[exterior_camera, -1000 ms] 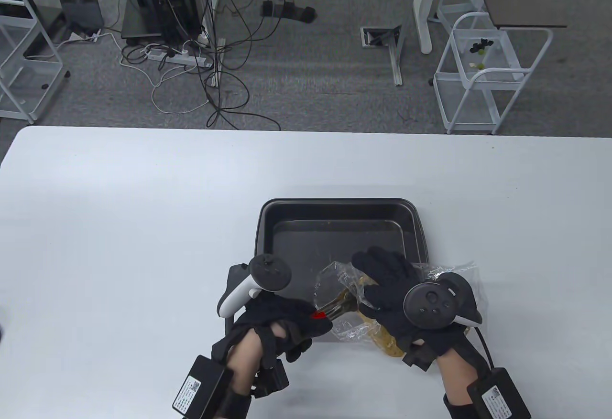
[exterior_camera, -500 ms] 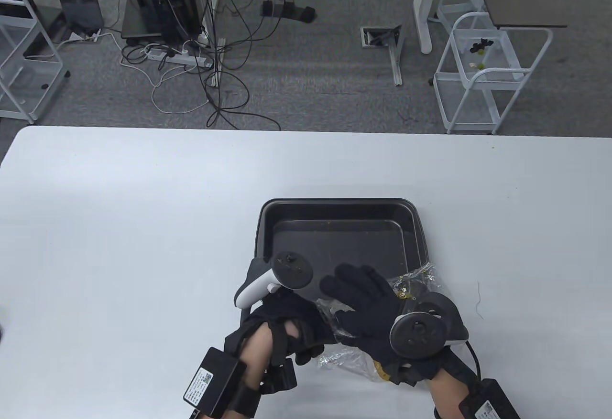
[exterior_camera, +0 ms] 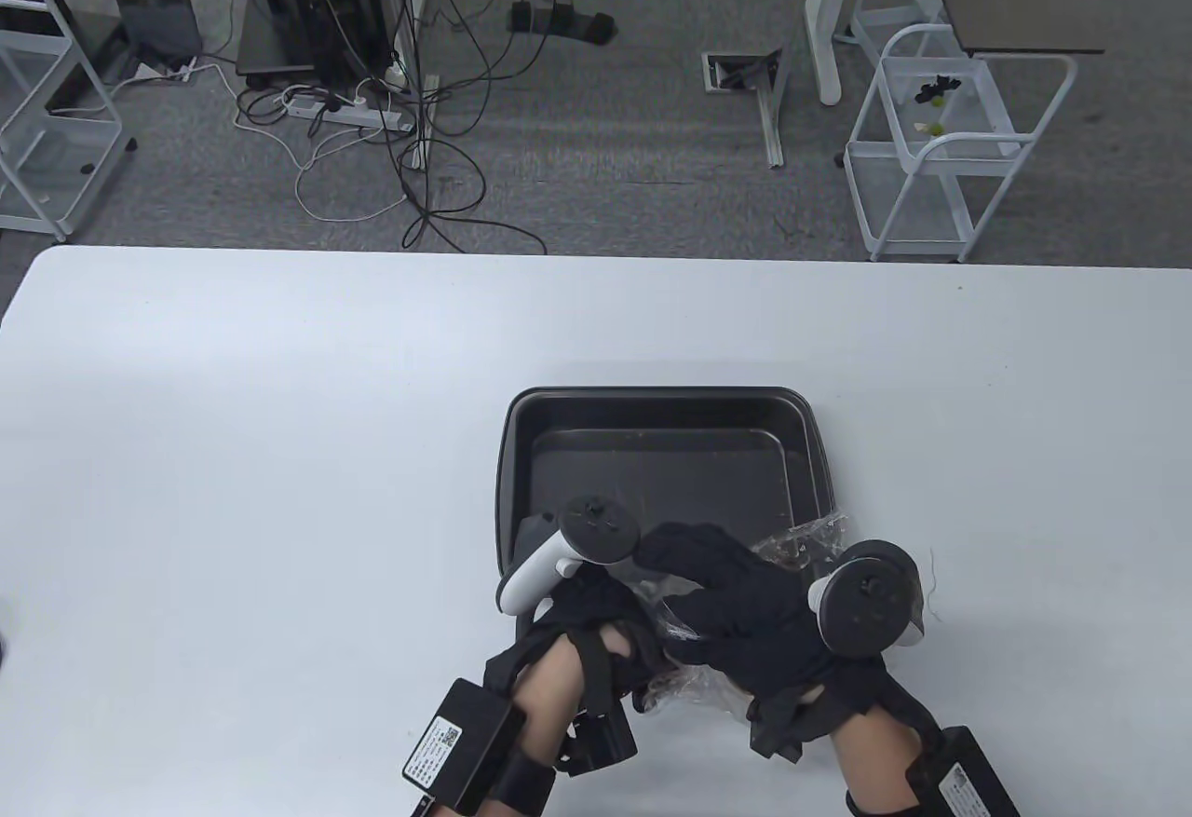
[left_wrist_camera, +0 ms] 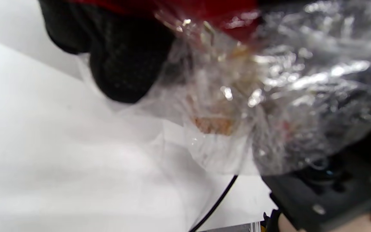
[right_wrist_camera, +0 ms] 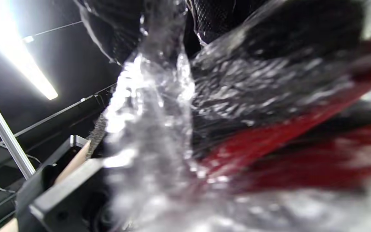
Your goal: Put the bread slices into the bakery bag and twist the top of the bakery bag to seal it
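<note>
- Table view, lower centre: the left hand (exterior_camera: 596,617) and right hand (exterior_camera: 745,621) have closed in on each other since a second ago, when they stood apart with a twisted neck of plastic and a red tie showing between them.
- That neck is now hidden under the gloves; only crumpled film of the bakery bag (exterior_camera: 801,547) shows at the right hand's upper right, and more below the hands.
- Both hands' fingers curl round the plastic; the left wrist view shows a gloved finger (left_wrist_camera: 124,64) against the film, with bread slices (left_wrist_camera: 214,124) brown inside.
- I judge the twisting to be under way, the slices already bagged.
- The bag lies at the lower edge of the dark tray (exterior_camera: 652,407), over the table (exterior_camera: 233,435).
- Its long axis seems to run roughly left-right, neck toward the left; hidden, so uncertain.
</note>
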